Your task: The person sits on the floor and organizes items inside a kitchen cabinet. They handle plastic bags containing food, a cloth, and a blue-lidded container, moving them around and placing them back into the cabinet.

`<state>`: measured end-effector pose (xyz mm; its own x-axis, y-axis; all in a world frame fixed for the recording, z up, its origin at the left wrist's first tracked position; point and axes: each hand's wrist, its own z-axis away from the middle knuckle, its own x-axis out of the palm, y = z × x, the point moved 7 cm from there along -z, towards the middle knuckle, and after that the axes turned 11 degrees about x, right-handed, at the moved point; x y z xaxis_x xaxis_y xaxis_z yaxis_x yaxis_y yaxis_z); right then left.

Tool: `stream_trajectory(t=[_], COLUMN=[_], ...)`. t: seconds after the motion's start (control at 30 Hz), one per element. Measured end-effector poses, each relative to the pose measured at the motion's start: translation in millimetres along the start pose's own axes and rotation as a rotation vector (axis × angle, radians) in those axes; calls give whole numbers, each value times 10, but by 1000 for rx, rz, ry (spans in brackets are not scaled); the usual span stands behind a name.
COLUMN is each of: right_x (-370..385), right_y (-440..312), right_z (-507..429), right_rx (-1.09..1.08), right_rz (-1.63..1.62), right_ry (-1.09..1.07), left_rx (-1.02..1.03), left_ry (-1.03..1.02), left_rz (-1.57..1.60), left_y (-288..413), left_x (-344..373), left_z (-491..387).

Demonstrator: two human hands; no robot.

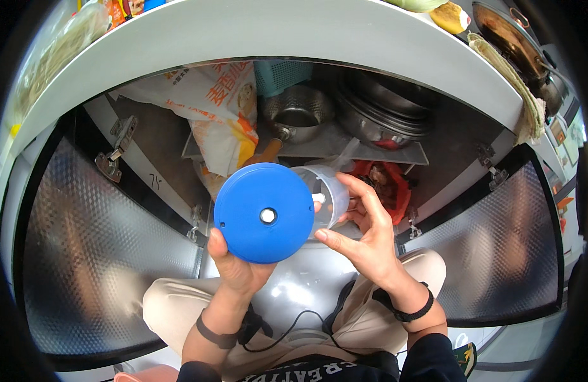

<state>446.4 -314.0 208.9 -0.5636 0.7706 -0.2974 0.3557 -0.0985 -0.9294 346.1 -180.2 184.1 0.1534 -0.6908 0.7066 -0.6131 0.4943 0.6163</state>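
My left hand (243,270) grips a round blue plastic lid (255,191), thumb at its left edge and the other fingers mostly hidden behind it. A white hexagonal piece (268,216) sits in the hole at the lid's centre. Around the rim of a clear plastic cup (339,191) curl the fingers of my right hand (372,238), its thumb near the lower side. The cup lies tilted, partly behind the lid. Between lid and cup shows the end of a white rod (318,197); what it is fixed to is hidden.
An open cabinet lies ahead, its textured doors (112,258) swung out on both sides. Inside are a printed sack (217,110), a saucepan (298,107), a teal basket (283,74), stacked metal bowls (384,114) and a red bag (394,196). The white countertop (274,28) overhangs it.
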Motion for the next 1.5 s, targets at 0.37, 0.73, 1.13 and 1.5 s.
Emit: stream_trajectory(t=[0.37,0.73,1.13,1.5], right_x=[116,26,98,249], right_y=[207,336,494,846], right_z=[-62,85,216,270], right_rx=[145,233,305,532], right_rz=[-181,-375,-477,-673], right_ry=[-61,-160,-176,-249], left_rx=[-60,-191,-269,-49], left_ry=[152,31,-44,-36], left_rz=[-17,59,-95,-364], left_y=[14,-11,-23,312], left_x=[-152,151,240,121], left_z=[-79,-102,21,-15])
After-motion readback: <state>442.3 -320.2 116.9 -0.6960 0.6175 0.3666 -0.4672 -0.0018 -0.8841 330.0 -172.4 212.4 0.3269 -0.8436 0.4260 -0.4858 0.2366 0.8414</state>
